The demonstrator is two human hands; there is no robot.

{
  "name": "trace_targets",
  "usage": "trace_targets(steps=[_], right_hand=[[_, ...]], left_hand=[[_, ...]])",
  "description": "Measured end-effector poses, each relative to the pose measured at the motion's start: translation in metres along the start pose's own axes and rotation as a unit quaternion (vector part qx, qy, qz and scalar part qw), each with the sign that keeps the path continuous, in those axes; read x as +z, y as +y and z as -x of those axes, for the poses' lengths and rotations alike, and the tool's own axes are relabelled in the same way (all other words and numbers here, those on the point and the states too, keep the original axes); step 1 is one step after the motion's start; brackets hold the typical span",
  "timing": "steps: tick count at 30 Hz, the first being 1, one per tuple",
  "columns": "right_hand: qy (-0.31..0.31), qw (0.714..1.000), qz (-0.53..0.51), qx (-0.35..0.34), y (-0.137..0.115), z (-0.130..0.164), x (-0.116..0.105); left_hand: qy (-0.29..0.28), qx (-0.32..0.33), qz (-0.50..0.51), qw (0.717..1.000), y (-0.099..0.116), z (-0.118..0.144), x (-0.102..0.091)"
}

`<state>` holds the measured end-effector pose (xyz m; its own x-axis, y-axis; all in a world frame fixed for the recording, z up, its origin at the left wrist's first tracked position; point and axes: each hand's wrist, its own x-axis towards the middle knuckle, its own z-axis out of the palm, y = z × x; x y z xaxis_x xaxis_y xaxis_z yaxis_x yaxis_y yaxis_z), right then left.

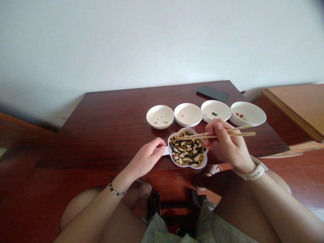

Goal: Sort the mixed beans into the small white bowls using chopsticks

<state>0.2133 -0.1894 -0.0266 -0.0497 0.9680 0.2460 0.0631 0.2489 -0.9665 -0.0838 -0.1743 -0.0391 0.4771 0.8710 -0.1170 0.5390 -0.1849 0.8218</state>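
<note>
Just one view here, head cam, looking forward and down from a seated spot at the near edge of the table (pixel 106 135). It faces the wall (pixel 152 40) at 12 o'clock. Pretty close: knees at 6 o'clock, dish (pixel 187 165) dead centre, bowls (pixel 160 116) just past it, a second table (pixel 298 101) at 3 o'clock. No second view shares anything.

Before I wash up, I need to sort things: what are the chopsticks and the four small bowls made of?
Chopsticks: pale, matte, probably bamboo or wood. Small bowls: smooth, glossy white, perhaps ceramic or melamine; the picture cannot settle which.
</note>
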Motion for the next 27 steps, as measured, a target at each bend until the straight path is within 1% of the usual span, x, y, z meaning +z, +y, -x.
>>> trace_targets(steps=[5, 11, 17, 24, 27], right_hand=[[0.007, 1.000, -0.018, 0.004, 0.0006, -0.0005, -0.0011], [0.001, 1.000, -0.009, 0.021, -0.0012, 0.0002, 0.0004], [-0.006, 1.000, -0.008, 0.016, 0.0007, 0.0003, 0.0017], [0.002, 0.999, -0.034, 0.042, 0.0051, -0.0013, 0.0011], [0.018, 0.997, -0.054, 0.051, 0.0074, -0.0028, 0.0011]], left_hand=[[0.000, 0.002, -0.006, 1.000, -0.0003, 0.0002, -0.0003], [0.005, 0.003, -0.005, 1.000, 0.0005, 0.0000, 0.0001], [0.008, 0.003, -0.010, 1.000, 0.0035, -0.0001, -0.0006], [0.008, 0.003, -0.005, 1.000, 0.0034, 0.0001, 0.0003], [0.004, 0.003, -0.003, 1.000, 0.0026, 0.0003, 0.0003]])
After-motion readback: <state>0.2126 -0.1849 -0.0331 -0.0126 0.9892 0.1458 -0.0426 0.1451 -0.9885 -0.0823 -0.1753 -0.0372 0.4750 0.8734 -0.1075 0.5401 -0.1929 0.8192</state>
